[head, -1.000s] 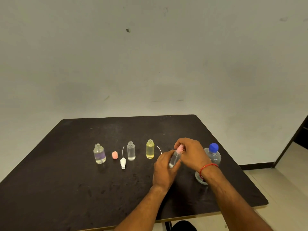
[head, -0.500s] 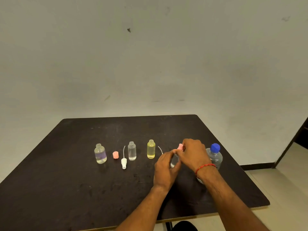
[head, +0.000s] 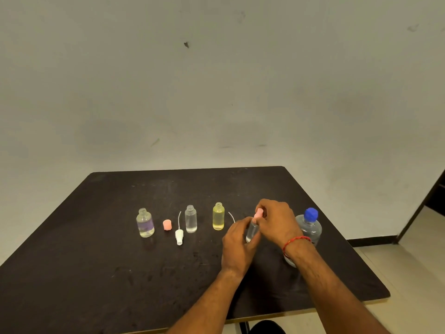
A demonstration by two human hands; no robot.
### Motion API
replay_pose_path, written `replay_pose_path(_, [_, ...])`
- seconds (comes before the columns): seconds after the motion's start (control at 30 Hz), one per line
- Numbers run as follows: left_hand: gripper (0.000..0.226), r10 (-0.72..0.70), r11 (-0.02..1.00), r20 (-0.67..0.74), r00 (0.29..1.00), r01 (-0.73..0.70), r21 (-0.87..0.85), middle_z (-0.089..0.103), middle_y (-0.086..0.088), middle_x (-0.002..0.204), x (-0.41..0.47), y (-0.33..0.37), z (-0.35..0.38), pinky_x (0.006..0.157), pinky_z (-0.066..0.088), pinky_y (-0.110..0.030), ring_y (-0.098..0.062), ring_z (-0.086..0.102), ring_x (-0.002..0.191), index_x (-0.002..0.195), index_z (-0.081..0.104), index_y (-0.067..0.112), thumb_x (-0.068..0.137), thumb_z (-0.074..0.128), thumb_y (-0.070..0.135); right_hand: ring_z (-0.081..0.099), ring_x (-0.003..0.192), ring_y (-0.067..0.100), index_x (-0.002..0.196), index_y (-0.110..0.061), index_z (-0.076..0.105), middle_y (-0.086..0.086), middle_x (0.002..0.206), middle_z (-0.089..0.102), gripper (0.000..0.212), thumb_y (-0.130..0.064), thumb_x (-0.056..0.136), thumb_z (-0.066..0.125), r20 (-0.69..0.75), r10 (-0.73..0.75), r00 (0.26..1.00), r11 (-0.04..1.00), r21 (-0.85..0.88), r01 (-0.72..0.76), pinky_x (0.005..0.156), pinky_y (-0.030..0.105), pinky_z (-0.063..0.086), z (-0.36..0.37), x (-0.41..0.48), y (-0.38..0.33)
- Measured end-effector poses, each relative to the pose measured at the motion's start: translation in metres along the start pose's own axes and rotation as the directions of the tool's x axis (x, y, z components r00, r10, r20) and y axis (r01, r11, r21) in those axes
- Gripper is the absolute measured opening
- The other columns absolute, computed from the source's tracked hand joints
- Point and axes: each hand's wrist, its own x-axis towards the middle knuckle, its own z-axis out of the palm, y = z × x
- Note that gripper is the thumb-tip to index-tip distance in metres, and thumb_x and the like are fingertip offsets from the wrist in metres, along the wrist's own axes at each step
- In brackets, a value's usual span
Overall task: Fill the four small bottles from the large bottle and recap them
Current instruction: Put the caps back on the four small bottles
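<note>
One bottle (head: pixel 252 231) is still held by the left hand (head: pixel 237 245), its cap (head: pixel 258 212) still pinched by the right hand (head: pixel 277 219): recapping seems unfinished.

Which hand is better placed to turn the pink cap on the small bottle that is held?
Right. The right hand pinches the pink cap from above, while the left hand grips the small bottle below it and is busy steadying it.

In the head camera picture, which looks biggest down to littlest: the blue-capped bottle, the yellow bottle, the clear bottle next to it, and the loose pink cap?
1. blue-capped bottle, biggest, though partly hidden.
2. yellow bottle and clear bottle: they look about alike, so no ranking.
3. loose pink cap, littlest.
</note>
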Motion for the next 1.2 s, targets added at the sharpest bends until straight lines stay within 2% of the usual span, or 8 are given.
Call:
replay_pose_path(0.23, [0.016, -0.036, 0.999, -0.012, 0.999, 0.036, 0.013, 0.057, 0.023, 0.081, 0.001, -0.002, 0.001, 0.066, 0.043, -0.011, -0.001, 0.056, 0.076, 0.1, 0.068, 0.023, 0.089, 0.078, 0.029, 0.061, 0.082, 0.015, 0.102, -0.021, 0.056, 0.0, 0.093, 0.064, 0.033, -0.043, 0.083, 0.072, 0.003, 0.088, 0.996, 0.991, -0.097, -0.087, 0.078, 0.029, 0.055, 0.001, 0.002, -0.004])
replay_pose_path(0.33, [0.015, -0.044, 0.999, -0.002, 0.999, 0.044, -0.015, 0.06, 0.02, 0.083, 0.001, -0.003, 0.002, 0.066, 0.045, -0.013, -0.002, 0.058, 0.078, 0.1, 0.068, 0.023, 0.089, 0.078, 0.026, 0.062, 0.109, 0.021, 0.134, -0.023, 0.045, 0.0, 0.122, 0.062, 0.062, -0.032, 0.081, 0.076, 0.021, 0.013, 1.0, 1.0, 0.011, -0.013, 0.096, 0.036, 0.053, 0.0, 0.001, -0.006])
replay_pose_path(0.4, [0.026, -0.056, 0.997, 0.0, 0.998, 0.056, -0.045, 0.069, 0.017, 0.097, 0.001, -0.004, 0.001, 0.076, 0.051, -0.018, -0.001, 0.064, 0.091, 0.111, 0.071, 0.022, 0.088, 0.075, 0.031, 0.06, 0.114, 0.02, 0.137, -0.026, 0.044, 0.0, 0.127, 0.06, 0.065, -0.014, 0.081, 0.075, 0.055, -0.027, 0.998, 0.998, 0.058, 0.024, 0.1, 0.035, 0.05, -0.002, 0.0, -0.007])
replay_pose_path(0.5, [0.04, -0.055, 0.998, -0.004, 0.998, 0.055, -0.044, 0.071, 0.014, 0.104, 0.0, -0.005, 0.001, 0.081, 0.055, -0.024, -0.002, 0.065, 0.096, 0.117, 0.071, 0.023, 0.086, 0.067, 0.047, 0.062, 0.107, 0.02, 0.127, -0.026, 0.054, 0.002, 0.118, 0.064, 0.053, -0.007, 0.081, 0.072, 0.064, -0.025, 0.998, 0.999, 0.03, 0.023, 0.096, 0.033, 0.053, -0.001, 0.0, -0.004])
replay_pose_path(0.63, [0.028, -0.062, 0.997, 0.006, 0.998, 0.062, -0.04, 0.069, 0.017, 0.103, 0.0, -0.003, 0.0, 0.08, 0.052, -0.015, 0.0, 0.064, 0.098, 0.116, 0.07, 0.026, 0.091, 0.074, 0.038, 0.063, 0.094, 0.017, 0.12, -0.024, 0.053, 0.003, 0.11, 0.066, 0.037, -0.022, 0.087, 0.07, 0.005, 0.008, 1.0, 1.0, -0.018, -0.008, 0.089, 0.031, 0.055, 0.001, 0.001, -0.004])
replay_pose_path(0.77, [0.014, -0.069, 0.997, 0.007, 0.998, 0.069, -0.031, 0.065, 0.016, 0.088, 0.0, -0.005, 0.002, 0.069, 0.052, -0.021, -0.006, 0.062, 0.084, 0.102, 0.067, 0.028, 0.091, 0.075, 0.033, 0.063, 0.098, 0.019, 0.133, -0.022, 0.042, 0.003, 0.112, 0.064, 0.059, -0.044, 0.085, 0.069, -0.027, 0.008, 1.0, 0.998, -0.069, -0.01, 0.09, 0.032, 0.053, 0.002, -0.001, -0.005])
replay_pose_path(0.97, [0.03, -0.08, 0.993, 0.017, 0.997, 0.082, -0.081, 0.069, 0.021, 0.103, 0.001, -0.007, 0.001, 0.083, 0.056, -0.024, -0.002, 0.066, 0.099, 0.116, 0.07, 0.026, 0.087, 0.077, 0.027, 0.06, 0.113, 0.021, 0.142, -0.029, 0.032, 0.0, 0.125, 0.06, 0.082, -0.009, 0.076, 0.076, 0.077, -0.045, 0.996, 0.998, 0.052, 0.041, 0.098, 0.038, 0.052, 0.005, -0.003, -0.004])
replay_pose_path(1.2, [0.02, -0.041, 0.998, -0.003, 0.999, 0.04, -0.039, 0.064, 0.025, 0.09, 0.001, -0.004, 0.001, 0.073, 0.05, -0.017, -0.001, 0.062, 0.087, 0.108, 0.07, 0.029, 0.089, 0.075, 0.032, 0.062, 0.082, 0.011, 0.129, -0.023, 0.043, -0.004, 0.092, 0.062, 0.045, -0.026, 0.09, 0.066, -0.043, -0.032, 0.999, 0.999, -0.006, 0.032, 0.082, 0.028, 0.055, 0.008, -0.002, 0.002])
